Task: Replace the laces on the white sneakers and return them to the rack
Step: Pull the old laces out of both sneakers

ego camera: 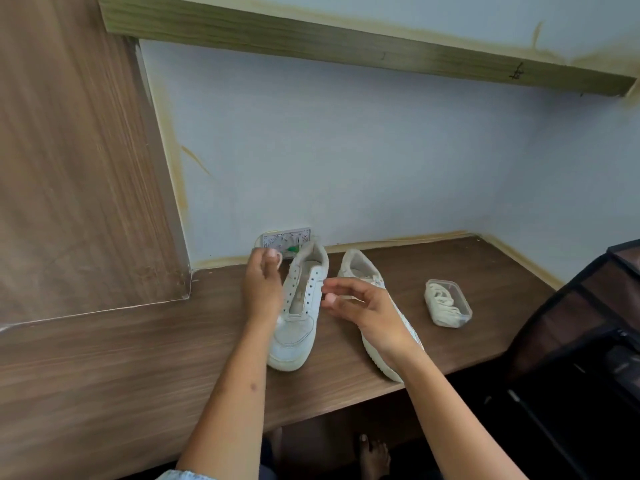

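Nearest to us, below the bench [145, 375] edge, we see a bare foot [374, 457] on the dark floor and a scrap of pale denim sleeve [183, 475] at the bottom edge. Our two forearms reach forward over the wood-grain bench.

Our right hand [367, 308] hovers with its fingers loosely curled and spread, holding nothing we can make out; it covers the middle of the right sneaker [356, 263], whose heel and toe show either side of it. Our left hand [261, 282] sits against the outer side of the left sneaker [298, 320], fingers curled with the thumb and forefinger drawn together near the collar; whether it pinches anything there, we cannot tell.

The left sneaker stands upright, toe toward us, its eyelets empty and tongue exposed. The right sneaker lies just beside it, apart from it.

Further right on the bench, well clear of the shoes, sits a small clear plastic box [448, 303] holding coiled white laces [445, 301]. At the far right a dark rack [585, 323] stands beside the bench.

Behind the left sneaker, against the pale blue wall [346, 150], rests a small patterned container [285, 239]. A wooden shelf [346, 43] runs overhead.
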